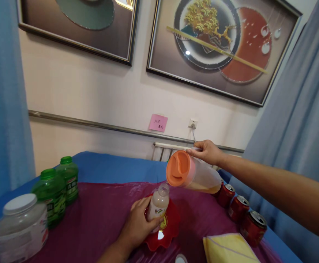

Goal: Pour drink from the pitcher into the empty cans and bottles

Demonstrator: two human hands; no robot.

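My left hand [141, 223] is wrapped round a small clear bottle [159, 202] with a printed label and no cap on its mouth. The bottle stands tilted slightly over a red scalloped plate [173, 223]. My right hand [207, 151] grips the handle of a translucent pitcher [203, 175] with an orange lid [179, 168]. The pitcher is tipped on its side, its lid end just above and right of the bottle mouth. A yellowish liquid lies along its lower side. Whether any liquid is flowing out, I cannot tell.
Two green bottles [49, 197] and a clear jar with a white lid [21, 230] stand at left. Several red cans [254, 228] line the right. A folded yellow cloth [231, 248] and a white cap [180, 258] lie in front, on purple sheeting [101, 208].
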